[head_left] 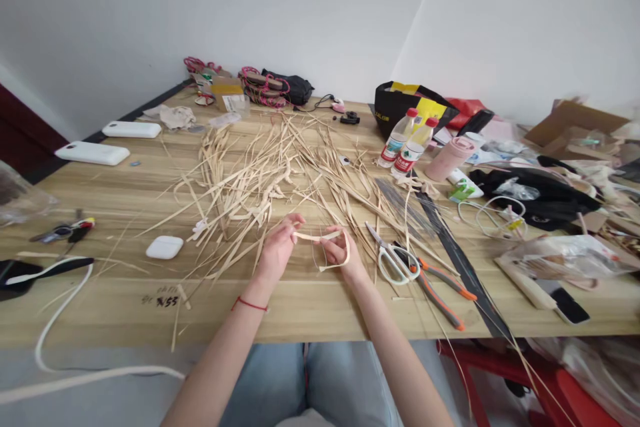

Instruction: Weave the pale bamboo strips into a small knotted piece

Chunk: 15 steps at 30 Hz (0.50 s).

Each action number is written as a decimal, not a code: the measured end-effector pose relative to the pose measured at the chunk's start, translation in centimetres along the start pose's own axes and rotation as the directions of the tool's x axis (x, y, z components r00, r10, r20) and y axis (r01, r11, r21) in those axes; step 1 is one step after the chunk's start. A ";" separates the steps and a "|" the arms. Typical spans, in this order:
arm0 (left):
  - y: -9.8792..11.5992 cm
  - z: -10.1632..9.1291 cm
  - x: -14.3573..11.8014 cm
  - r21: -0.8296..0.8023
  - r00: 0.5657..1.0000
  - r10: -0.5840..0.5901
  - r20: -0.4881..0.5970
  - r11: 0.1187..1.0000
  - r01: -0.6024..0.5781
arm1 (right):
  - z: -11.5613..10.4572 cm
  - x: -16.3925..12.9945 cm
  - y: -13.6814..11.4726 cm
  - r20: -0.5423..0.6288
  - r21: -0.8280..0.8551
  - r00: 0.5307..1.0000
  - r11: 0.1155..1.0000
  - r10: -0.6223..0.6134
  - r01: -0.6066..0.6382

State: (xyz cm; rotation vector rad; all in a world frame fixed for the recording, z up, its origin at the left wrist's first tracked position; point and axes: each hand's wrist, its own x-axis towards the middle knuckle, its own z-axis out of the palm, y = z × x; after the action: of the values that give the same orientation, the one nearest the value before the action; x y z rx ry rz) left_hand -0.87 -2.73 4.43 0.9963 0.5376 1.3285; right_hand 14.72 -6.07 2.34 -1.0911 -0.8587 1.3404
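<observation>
Between my two hands a pale, flat fibre strip [313,237] is stretched level above the table's near part. My left hand [279,250] pinches one end of it with thumb and fingertips. The other end is gripped in my right hand [341,251], where the strip curls round in a loop beside the fingers. A thin, light wire or thread also hangs near the right fingers; its ends are hard to make out. Beyond both hands lies a wide, loose spread of dry straw-coloured strips [240,180]. Among them rests a knotted, twisted piece [274,192] of similar colour.
Right of my hands lie white-handled scissors [397,263] and orange-grey pliers [443,287]. Two water bottles [399,138] and a pink tumbler [450,159] stand farther back. A white earbud case [165,247] sits at left, near a white cable [65,313]. Clutter covers the right side.
</observation>
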 end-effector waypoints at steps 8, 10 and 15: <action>1.1 -0.7 0.4 -0.382 1.000 -0.002 -0.021 0.924 -0.006 | -0.4 0.4 0.7 -0.016 -0.099 0.998 0.993 -0.062 0.060; 1.1 -0.8 0.5 -0.344 0.999 -0.023 -0.041 0.939 0.007 | -0.5 0.4 0.8 -0.013 -0.166 0.997 0.984 -0.074 0.071; -0.1 -0.4 0.5 0.265 0.994 -0.065 -0.084 0.960 0.086 | -0.9 0.2 1.4 -0.060 -0.439 0.982 0.888 -0.177 0.134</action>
State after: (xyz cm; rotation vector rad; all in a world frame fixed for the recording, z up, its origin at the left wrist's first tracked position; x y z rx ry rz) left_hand -1.07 -2.10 4.23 1.1382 0.8219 1.2492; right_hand 15.13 -6.09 0.78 -1.3858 -1.1809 0.9726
